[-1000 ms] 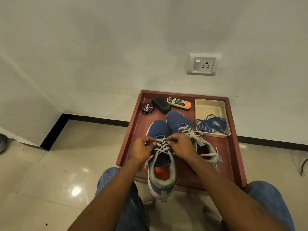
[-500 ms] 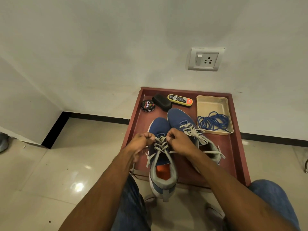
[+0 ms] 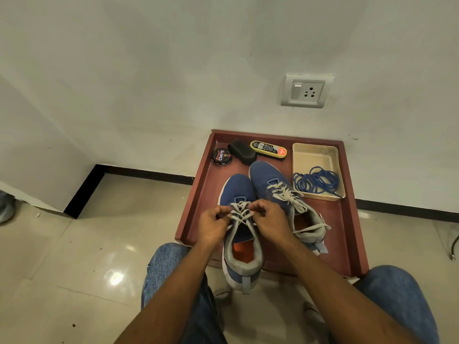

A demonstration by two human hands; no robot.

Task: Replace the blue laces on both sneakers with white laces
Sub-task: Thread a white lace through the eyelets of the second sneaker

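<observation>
Two blue sneakers stand side by side on a red-brown tray table (image 3: 347, 219). The left sneaker (image 3: 239, 187) carries a white lace (image 3: 240, 211) crossed over its tongue, its heel hanging over the table's front edge. My left hand (image 3: 213, 225) pinches the lace at the shoe's left side. My right hand (image 3: 269, 220) pinches it at the right side. The right sneaker (image 3: 268, 177) is laced in white (image 3: 288, 194), with a loose end lying across its collar. The blue laces (image 3: 315, 181) lie coiled in a beige tray (image 3: 313, 155).
At the table's far edge lie a round polish tin (image 3: 221, 156), a black sponge (image 3: 241, 152) and a yellow shoe brush (image 3: 268, 149). A wall with a socket (image 3: 303, 91) stands right behind. My knees in jeans flank the table's front; tiled floor spreads to the left.
Both hands stay on the left sneaker's white lace, shifting slightly toward the toe end of the lacing. The camera view has dipped a little.
</observation>
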